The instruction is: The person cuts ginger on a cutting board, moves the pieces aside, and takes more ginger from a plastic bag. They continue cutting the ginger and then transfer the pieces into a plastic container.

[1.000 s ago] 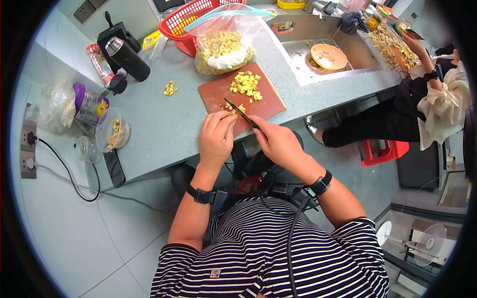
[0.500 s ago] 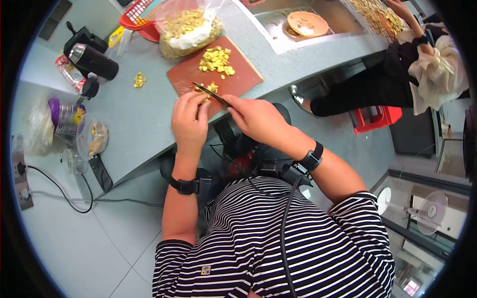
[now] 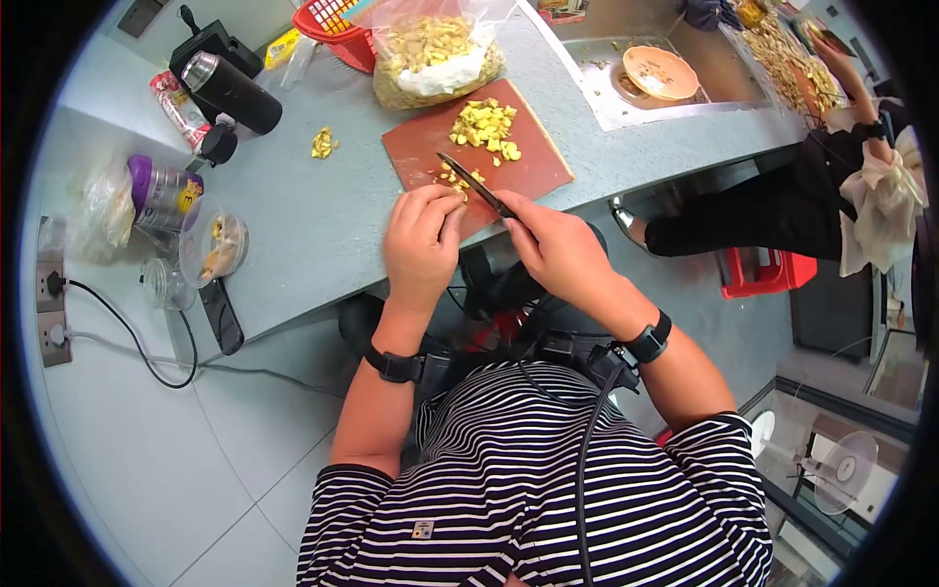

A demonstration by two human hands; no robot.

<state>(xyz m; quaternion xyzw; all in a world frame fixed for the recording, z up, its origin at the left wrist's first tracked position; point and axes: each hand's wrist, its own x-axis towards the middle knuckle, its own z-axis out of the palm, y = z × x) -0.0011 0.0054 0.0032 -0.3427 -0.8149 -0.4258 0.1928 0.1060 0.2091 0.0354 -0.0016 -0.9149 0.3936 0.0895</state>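
Note:
My right hand (image 3: pixel 562 249) is wrapped round the handle of a dark-bladed knife (image 3: pixel 471 180), whose blade slants over the near edge of a reddish-brown cutting board (image 3: pixel 419 147). Close to the blade, my left hand (image 3: pixel 423 235) has its fingers curled and pressed together on a small yellow piece of what looks like ginger (image 3: pixel 460 196). A few cut bits lie under and beside the blade. Farther up the board sits a larger pile of chopped yellow pieces (image 3: pixel 484 127). Behind the board leans a clear plastic bag (image 3: pixel 435 64) full of similar pieces.
Left on the counter are a small yellow heap (image 3: pixel 324 143), a black thermos (image 3: pixel 233 93), a plastic tub (image 3: pixel 215 245) and a phone (image 3: pixel 222 315). A red basket (image 3: pixel 337 34) stands behind. At right, a co-worker (image 3: pixel 763 205) stands by the sink (image 3: pixel 626 117), which holds an orange bowl (image 3: pixel 661 72).
The view has shifted, so the counter and both hands appear farther right. The knife blade slants a little more steeply. Both hands stay at the board's near edge.

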